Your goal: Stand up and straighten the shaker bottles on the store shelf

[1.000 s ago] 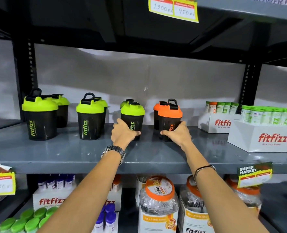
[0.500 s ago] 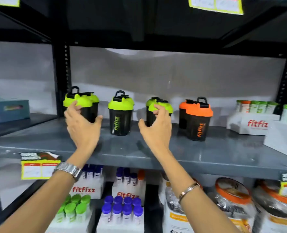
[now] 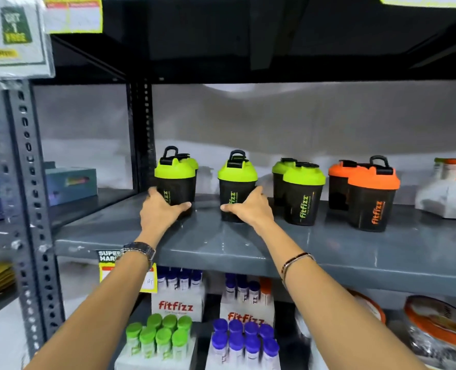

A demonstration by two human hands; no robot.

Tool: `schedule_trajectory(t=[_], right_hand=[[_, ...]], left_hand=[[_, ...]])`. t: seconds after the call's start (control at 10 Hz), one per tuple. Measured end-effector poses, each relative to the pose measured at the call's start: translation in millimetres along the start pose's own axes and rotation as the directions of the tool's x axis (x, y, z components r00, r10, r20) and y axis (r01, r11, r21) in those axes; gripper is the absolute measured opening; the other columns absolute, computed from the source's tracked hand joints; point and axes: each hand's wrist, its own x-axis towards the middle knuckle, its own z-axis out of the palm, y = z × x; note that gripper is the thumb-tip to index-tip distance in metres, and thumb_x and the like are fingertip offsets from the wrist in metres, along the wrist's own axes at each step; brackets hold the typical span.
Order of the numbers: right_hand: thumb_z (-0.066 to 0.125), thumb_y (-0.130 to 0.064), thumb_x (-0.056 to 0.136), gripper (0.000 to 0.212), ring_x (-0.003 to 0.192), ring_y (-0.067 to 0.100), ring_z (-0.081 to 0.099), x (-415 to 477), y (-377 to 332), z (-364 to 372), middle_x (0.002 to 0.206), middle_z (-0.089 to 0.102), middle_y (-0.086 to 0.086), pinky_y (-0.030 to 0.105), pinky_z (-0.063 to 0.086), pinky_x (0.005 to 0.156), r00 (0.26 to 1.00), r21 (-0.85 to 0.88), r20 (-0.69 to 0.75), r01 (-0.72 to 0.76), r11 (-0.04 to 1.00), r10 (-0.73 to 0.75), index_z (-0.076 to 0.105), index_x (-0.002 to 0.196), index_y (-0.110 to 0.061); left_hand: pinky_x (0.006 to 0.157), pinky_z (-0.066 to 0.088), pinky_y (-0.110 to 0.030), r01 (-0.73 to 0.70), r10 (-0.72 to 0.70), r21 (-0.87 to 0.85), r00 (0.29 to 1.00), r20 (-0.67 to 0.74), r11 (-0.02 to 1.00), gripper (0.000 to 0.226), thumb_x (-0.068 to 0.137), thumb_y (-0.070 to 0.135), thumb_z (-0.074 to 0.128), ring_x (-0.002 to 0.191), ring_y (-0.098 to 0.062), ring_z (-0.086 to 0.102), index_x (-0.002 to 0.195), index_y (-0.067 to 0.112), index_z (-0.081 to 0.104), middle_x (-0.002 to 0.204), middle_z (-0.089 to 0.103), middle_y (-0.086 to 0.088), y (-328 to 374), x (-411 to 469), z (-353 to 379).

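Note:
Black shaker bottles stand upright in pairs on the grey shelf (image 3: 328, 249). My left hand (image 3: 158, 210) wraps the base of the leftmost green-lidded bottle (image 3: 175, 180). My right hand (image 3: 250, 209) grips the base of the second green-lidded bottle (image 3: 236, 182). To the right stand a third green-lidded bottle (image 3: 303, 194) and an orange-lidded bottle (image 3: 372, 201). Each front bottle partly hides another behind it.
A black shelf post (image 3: 141, 134) rises just left of the leftmost bottle. A white fitfizz box (image 3: 446, 201) with tubes sits at the far right. Below are boxes of green-capped (image 3: 157, 337) and blue-capped tubes (image 3: 244, 340) and jars (image 3: 435, 329).
Both hands moved left along the row, from the third green and orange bottles to the two leftmost green ones, and now close on their bases. My view shifted left too.

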Motion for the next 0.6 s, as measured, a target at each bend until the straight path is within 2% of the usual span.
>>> schedule_trajectory(t=[0.1, 0.2, 0.6], right_hand=[[0.078, -0.037, 0.064, 0.087, 0.122, 0.035, 0.049, 4, -1, 1, 0.137, 0.045, 0.015, 0.039, 0.044, 0.094, 1.0, -0.005, -0.01, -0.007, 1.0, 0.007, 0.032, 0.13, -0.005], [0.076, -0.037, 0.063, 0.087, 0.12, 0.034, 0.051, 8, -3, 0, 0.135, 0.047, 0.014, 0.039, 0.046, 0.094, 1.0, -0.028, 0.0, -0.005, 1.0, 0.005, 0.032, 0.131, -0.006], [0.073, -0.035, 0.066, 0.078, 0.115, 0.034, 0.053, 9, -2, 7, 0.131, 0.049, 0.014, 0.039, 0.048, 0.09, 0.999, 0.01, -0.041, -0.014, 1.0, 0.014, 0.035, 0.127, -0.004]], left_hand=[[0.089, 0.041, -0.043, -0.025, 0.025, 0.032, 1.0, 0.01, 0.999, 0.082, 0.068, 0.037, 0.082, 0.115, -0.039, 0.05, 0.124, -0.002, 0.037, 0.125, 0.053, -0.024, 1, 5, 2], [0.092, 0.039, -0.043, -0.036, 0.034, 0.069, 0.999, 0.026, 0.997, 0.083, 0.069, 0.038, 0.081, 0.118, -0.039, 0.046, 0.125, -0.003, 0.035, 0.126, 0.051, -0.025, -2, 13, 1], [0.091, 0.041, -0.043, -0.001, 0.001, 0.035, 1.0, 0.022, 0.999, 0.087, 0.066, 0.04, 0.082, 0.116, -0.038, 0.048, 0.128, 0.002, 0.034, 0.126, 0.051, -0.021, -5, 12, -2]])
